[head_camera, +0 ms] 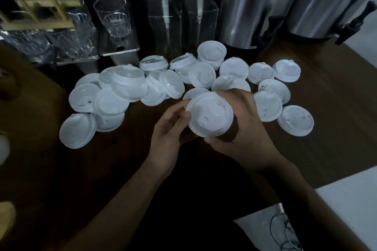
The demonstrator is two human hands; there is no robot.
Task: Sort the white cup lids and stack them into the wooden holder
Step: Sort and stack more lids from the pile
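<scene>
Both of my hands hold one white cup lid point(210, 116) above the dark wooden table point(102, 169). My left hand point(171, 134) pinches its left rim. My right hand point(242, 128) cups it from the right and below. Several loose white lids point(122, 89) lie scattered across the table behind my hands, some overlapping, a few more lids point(267, 106) to the right. The wooden holder point(38, 4), made of pale slats, stands at the far left back. No lids are visible in it.
Clear drinking glasses point(114, 16) stand at the back left beside the holder. Two pump bottles point(165, 26) sit at the back centre. Steel dispensers with black taps point(255, 6) fill the back right. A white surface with a cable point(285, 230) lies at the lower right.
</scene>
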